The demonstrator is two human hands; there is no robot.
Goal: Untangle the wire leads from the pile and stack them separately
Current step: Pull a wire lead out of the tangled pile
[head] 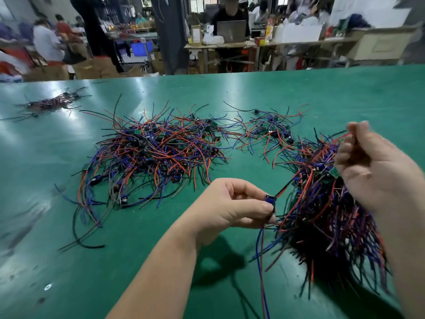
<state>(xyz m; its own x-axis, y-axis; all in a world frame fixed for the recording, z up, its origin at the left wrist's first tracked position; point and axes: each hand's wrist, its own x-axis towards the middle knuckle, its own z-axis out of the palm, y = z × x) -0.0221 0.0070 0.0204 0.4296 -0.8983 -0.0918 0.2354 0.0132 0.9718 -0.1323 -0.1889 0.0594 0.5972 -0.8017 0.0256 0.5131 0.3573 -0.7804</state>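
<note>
Green matte work table [161, 261], head view, with a large tangled pile of red, blue and black wire leads [156, 155] spread across its middle. At near right, a dense bundle of red, blue and black leads [326, 217] hangs from the right hand [377, 171], whose fingers are curled round its upper part; motion blur hides the exact grip. A smaller loose tangle of leads [271, 132] lies at far right, just beyond the bundle. A slim sorted stack of dark leads [51, 103] lies well apart at far left. The left hand [234, 203], near centre, pinches a small blue-cased component [271, 200] between thumb and forefinger, the other fingers curled beneath. Its blue and red tail wires [261, 261] trail down toward the near edge, while other strands run right into the bundle. Step in hand, as judged: freeing this one lead from the held bundle. To do it well, the pull is best taken at the component body rather than at the thin wires. It should go left, along the lie of the strands, and slowly, so that crossings slide out instead of tightening. The right hand should grip the bundle firmly, yet loosely enough to let one lead pass. If a strand snags, slack and a small shake should serve better than force. The freed lead belongs on the far-left stack, aligned with the others.
</note>
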